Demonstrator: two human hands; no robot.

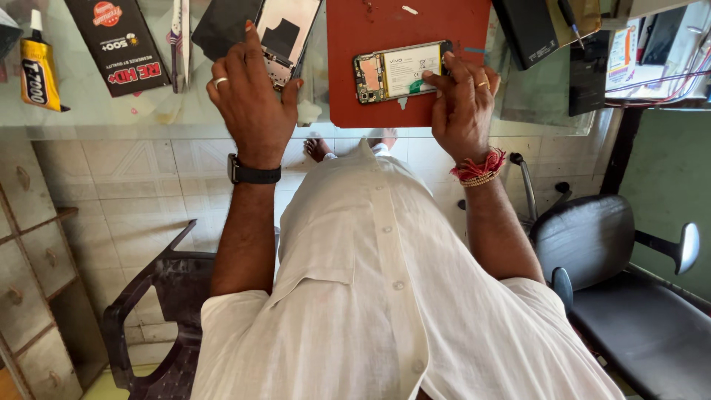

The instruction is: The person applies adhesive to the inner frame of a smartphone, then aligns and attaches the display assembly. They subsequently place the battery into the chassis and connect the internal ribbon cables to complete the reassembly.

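1. Near the top middle of the frame, an opened phone (400, 71) lies back-up on a red mat (385, 111), its battery and circuit board showing. The mat sits on a glass tabletop (96, 111).
2. The right hand (463, 104) is at the phone's right end, fingers curled and bunched together, fingertips (448, 63) pressing on that end. It looks like a pinch on the edge, but I can't tell if anything small is between the fingers. There's a ring on one finger and a red thread band on the wrist.
3. The left hand (252, 96) is just left of the mat, resting palm-down with fingers loosely spread over the lower edge of a detached phone screen panel (287, 33). It touches the panel rather than gripping it. Ring on a finger, dark watch on the wrist.
4. The panel lies tilted in the upper middle, partly over a dark flat sheet (222, 30).
5. Upper left of the frame: a yellow and black glue tube (38, 74) and a black flat package (118, 44) with red and white print, plus tweezers (178, 41) just beside it.
6. Upper right: a black box (527, 30) and a cluttered shelf with wires.
7. Lower down, through the glass, you see tiled floor, a dark plastic chair (159, 311) at lower left, and a black office chair (629, 289) at lower right.
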